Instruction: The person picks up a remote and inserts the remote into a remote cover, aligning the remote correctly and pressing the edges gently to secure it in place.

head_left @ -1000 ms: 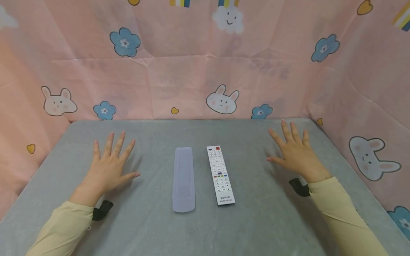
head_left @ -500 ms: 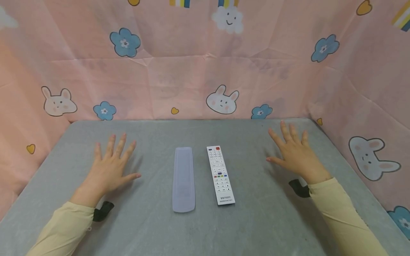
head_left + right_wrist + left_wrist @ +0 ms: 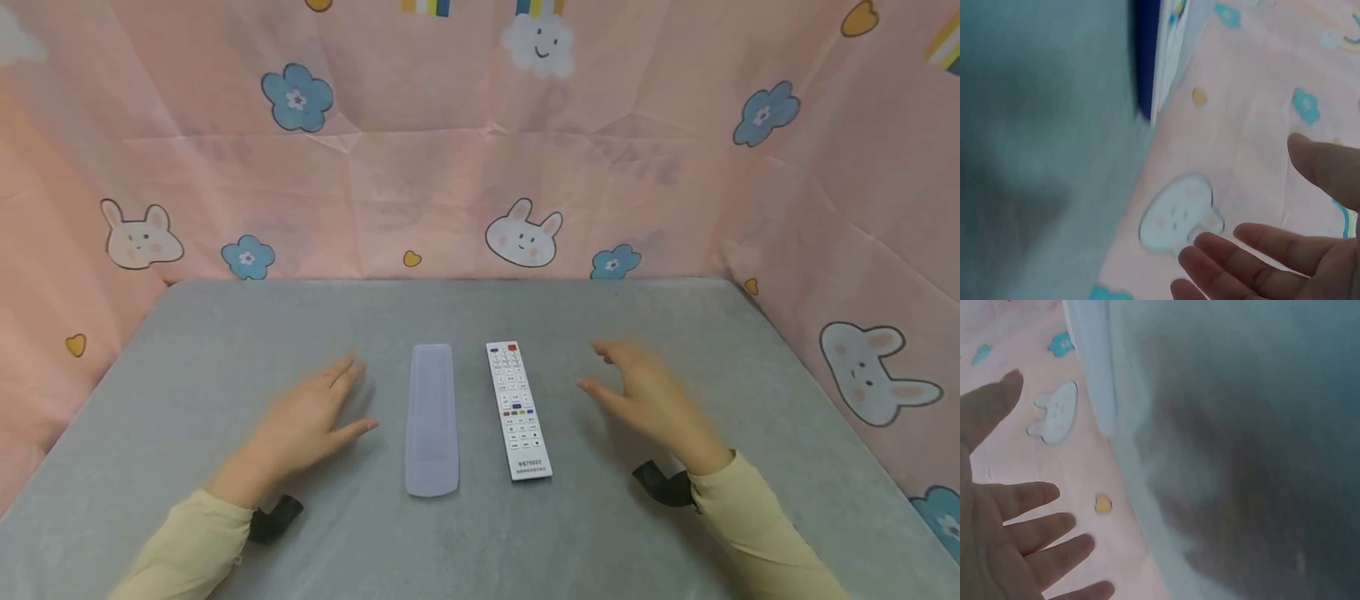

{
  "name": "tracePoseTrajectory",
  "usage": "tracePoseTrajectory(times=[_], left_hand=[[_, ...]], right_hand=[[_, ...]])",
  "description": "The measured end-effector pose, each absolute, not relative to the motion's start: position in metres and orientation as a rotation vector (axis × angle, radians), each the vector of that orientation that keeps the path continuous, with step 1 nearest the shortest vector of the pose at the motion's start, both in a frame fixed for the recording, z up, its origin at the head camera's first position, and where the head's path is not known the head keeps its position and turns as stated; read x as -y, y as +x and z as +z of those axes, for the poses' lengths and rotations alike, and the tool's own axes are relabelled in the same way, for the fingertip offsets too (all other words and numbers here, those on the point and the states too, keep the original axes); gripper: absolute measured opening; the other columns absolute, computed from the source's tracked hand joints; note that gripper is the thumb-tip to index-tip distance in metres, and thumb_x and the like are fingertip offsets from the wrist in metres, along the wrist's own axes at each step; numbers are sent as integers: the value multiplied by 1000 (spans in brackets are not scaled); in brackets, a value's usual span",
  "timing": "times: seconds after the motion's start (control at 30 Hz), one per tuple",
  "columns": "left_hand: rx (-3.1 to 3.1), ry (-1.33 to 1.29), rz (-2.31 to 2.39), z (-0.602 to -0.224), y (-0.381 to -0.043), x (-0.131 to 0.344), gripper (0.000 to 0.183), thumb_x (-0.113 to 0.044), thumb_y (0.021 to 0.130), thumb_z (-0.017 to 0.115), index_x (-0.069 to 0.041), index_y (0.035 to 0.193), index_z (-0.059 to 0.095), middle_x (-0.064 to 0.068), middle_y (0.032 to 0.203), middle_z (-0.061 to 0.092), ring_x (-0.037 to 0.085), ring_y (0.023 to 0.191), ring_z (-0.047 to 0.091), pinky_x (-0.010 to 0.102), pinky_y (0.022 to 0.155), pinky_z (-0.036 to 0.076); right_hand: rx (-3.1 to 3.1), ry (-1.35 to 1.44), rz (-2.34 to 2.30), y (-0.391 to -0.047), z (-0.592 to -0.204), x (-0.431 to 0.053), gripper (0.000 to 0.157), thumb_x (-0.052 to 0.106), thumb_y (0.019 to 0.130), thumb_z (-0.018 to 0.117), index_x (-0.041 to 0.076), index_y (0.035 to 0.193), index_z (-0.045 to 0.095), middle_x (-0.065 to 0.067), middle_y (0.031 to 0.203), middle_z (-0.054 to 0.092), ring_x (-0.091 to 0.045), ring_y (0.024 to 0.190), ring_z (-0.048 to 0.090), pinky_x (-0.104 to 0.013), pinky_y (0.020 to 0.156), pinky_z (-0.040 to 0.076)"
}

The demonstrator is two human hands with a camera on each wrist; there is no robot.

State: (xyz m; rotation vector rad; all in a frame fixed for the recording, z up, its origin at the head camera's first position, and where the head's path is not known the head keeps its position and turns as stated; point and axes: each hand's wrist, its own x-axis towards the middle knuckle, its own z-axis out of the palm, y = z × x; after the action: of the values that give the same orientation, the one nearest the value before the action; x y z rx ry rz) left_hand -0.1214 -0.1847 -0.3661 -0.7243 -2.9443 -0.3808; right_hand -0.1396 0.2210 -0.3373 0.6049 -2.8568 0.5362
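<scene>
Grey tabletop (image 3: 480, 542), pink rabbit-print backdrop (image 3: 420, 183), 1 remote (image 3: 518, 412) — lying flat

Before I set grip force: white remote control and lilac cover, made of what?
White remote control: probably hard plastic, satin finish; crisp, straight edges. Lilac cover: perhaps silicone, matte; hazy surface and rounded corners, but soft plastic is possible.

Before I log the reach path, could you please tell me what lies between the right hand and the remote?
Only bare grey tabletop lies between the right hand and the remote, as the head view shows.
</scene>
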Motion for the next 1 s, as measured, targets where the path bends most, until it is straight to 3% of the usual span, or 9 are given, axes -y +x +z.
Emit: tracePoseTrajectory(times=[0.17,0.43,0.73,1.0], left_hand=[[2944,-776,-542,-374,-116,165,65,-41,88,66,6,129,52,21,131,54,37,121,50,50,100,41],[2965,-780,-646,-377,-108,147,47,-36,89,67,1,118,60,14,117,61,30,107,59,46,87,51],[2820,-977,-1204,-371,-116,101,21,-15,91,64,2,104,66,8,98,67,18,86,64,26,74,54],[2958,-851,-1481,-372,-126,57,11,-9,89,64,1,94,67,5,81,68,10,70,62,21,61,51]], right_hand=[[2911,597,889,-132,-349,-203,42,18,89,67,-10,120,57,-18,103,66,-30,90,63,-45,77,54],[3076,501,1172,-124,-366,-181,37,24,89,68,-5,112,63,-2,89,65,-15,81,59,-31,70,51],[3047,506,1395,-125,-372,-175,35,18,88,68,-8,110,61,-2,78,60,-13,65,52,-24,53,43],[3026,452,1581,-130,-380,-175,35,12,88,67,-12,112,58,-2,73,62,-13,63,56,-26,55,50]])
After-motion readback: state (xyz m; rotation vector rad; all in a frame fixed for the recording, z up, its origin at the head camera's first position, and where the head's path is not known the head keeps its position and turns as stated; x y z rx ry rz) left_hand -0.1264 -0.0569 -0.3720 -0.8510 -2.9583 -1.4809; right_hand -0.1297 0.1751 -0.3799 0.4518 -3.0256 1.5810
